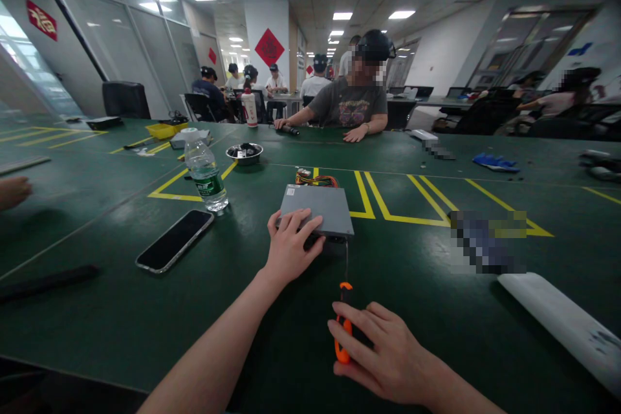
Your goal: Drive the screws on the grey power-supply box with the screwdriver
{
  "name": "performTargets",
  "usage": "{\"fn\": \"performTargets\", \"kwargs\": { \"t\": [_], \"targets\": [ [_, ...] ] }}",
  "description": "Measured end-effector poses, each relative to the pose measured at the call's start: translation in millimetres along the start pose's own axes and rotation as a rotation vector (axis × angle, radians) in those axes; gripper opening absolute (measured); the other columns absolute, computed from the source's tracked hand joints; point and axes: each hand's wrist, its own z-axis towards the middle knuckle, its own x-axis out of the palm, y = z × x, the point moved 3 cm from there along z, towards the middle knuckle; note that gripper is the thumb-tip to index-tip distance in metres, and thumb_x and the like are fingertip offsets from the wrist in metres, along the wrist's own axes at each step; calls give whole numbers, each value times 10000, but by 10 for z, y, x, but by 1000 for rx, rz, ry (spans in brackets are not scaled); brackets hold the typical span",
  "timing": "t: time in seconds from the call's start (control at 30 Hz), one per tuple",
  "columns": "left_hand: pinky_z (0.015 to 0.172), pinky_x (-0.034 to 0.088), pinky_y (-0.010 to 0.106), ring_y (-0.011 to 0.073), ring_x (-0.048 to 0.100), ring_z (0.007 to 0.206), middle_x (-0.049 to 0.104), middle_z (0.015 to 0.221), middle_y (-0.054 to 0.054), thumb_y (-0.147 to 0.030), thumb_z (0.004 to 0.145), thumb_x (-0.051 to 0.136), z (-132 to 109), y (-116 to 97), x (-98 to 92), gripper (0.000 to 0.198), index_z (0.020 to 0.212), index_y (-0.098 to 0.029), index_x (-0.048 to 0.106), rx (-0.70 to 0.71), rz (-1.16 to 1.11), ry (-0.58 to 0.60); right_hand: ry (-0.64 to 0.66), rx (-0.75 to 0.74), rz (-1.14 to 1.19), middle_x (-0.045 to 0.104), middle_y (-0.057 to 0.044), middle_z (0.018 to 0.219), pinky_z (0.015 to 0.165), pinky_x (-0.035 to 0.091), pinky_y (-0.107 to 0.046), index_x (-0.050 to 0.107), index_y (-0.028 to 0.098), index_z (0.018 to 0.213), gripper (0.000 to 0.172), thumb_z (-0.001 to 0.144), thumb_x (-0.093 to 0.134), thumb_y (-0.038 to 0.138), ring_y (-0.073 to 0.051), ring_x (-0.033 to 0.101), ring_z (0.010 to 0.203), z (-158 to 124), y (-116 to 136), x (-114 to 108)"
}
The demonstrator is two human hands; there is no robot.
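Note:
A flat grey metal computer power supply (327, 206) lies on the green table, with a bundle of coloured wires (320, 180) at its far side. My left hand (289, 247) holds its near left part, fingers over the top and thumb at the near edge. In my right hand (383, 350) is a screwdriver (343, 339) with an orange and black handle, gripped between fingers and thumb. Its thin shaft points away from me, and the tip reaches the near right corner of the power supply. Whether the tip sits in a screw is too small to tell.
Left of the power supply stand a water bottle (206, 171) and a phone (175, 240). Beyond is a metal bowl (244, 154) with dark bits. A long white object (557, 320) lies at right. Across the table sits a person (347, 100); another person's hand (14, 193) shows at far left.

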Motion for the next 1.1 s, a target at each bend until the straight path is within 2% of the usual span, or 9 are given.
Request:
{"fn": "performTargets", "kwargs": {
  "t": [0.1, 0.23, 0.37, 0.43, 0.53, 0.67, 0.8, 0.97, 1.1],
  "targets": [
    [1047, 172, 489, 232, 496, 1125, 582, 1187, 43, -358, 823, 547, -1, 1, 11, 294, 1109, -300, 583, 9, 5, -11, -85, -24, 19, 649, -184, 998, 663, 478, -308, 576, 99, 984, 264, 912, 484, 336, -180, 638, 753, -37, -5, 20],
    [1023, 203, 476, 236, 495, 1122, 583, 1189, 52, -349, 819, 552, -4, 5, 13, 297, 1109, -293, 584, 25, 10, -15, -77, -3, 31, 651, -173, 1004, 673, 500, -306, 571, 106, 926, 259, 898, 499, 354, -177, 637, 733, -42, -15, 61],
    [934, 273, 438, 237, 487, 1128, 566, 1218, 52, -364, 829, 532, -8, 10, 18, 303, 1121, -296, 572, 11, 23, 8, -5, 28, 26, 648, -164, 1015, 695, 512, -326, 575, 120, 1025, 326, 928, 432, 396, -201, 645, 797, 3, -15, 53],
    [914, 280, 433, 239, 488, 1125, 563, 1223, 49, -369, 828, 531, -9, 10, 22, 306, 1123, -299, 569, 8, 28, 14, 1, 16, 14, 653, -159, 999, 674, 512, -335, 571, 124, 1061, 326, 932, 433, 390, -196, 650, 760, 16, -10, 35],
    [920, 274, 434, 238, 482, 1131, 559, 1228, 54, -371, 833, 522, -9, 11, 27, 304, 1124, -295, 567, 8, 26, 18, -90, -21, 0, 667, -163, 955, 609, 506, -316, 561, 93, 1028, 317, 900, 513, 380, -171, 641, 663, -3, -9, 3],
    [953, 262, 442, 239, 488, 1119, 567, 1212, 56, -360, 824, 535, -5, 7, 23, 301, 1114, -286, 575, 15, 17, -3, -190, -22, 3, 669, -176, 959, 670, 522, -314, 532, 98, 962, 294, 875, 559, 377, -182, 652, 750, -58, -32, -12],
    [951, 265, 447, 245, 489, 1117, 567, 1211, 61, -347, 818, 547, -2, 1, 21, 299, 1108, -286, 579, 14, 12, 0, -124, -7, 18, 656, -185, 993, 746, 526, -319, 540, 98, 984, 295, 887, 510, 375, -200, 652, 835, -52, -30, -14],
    [926, 281, 442, 250, 479, 1136, 560, 1222, 61, -353, 824, 537, -6, 5, 27, 304, 1119, -293, 574, 12, 12, 7, 1, -14, -27, 646, -172, 1000, 721, 527, -340, 569, 114, 1079, 306, 873, 517, 334, -202, 657, 769, -16, -5, -10],
    [916, 291, 445, 261, 489, 1120, 562, 1218, 62, -340, 808, 560, -8, 7, 28, 311, 1115, -292, 582, 19, 15, -6, -119, -30, -20, 661, -172, 952, 717, 523, -326, 551, 93, 1004, 298, 874, 531, 360, -193, 656, 773, -51, -19, 1]
  ]
}}
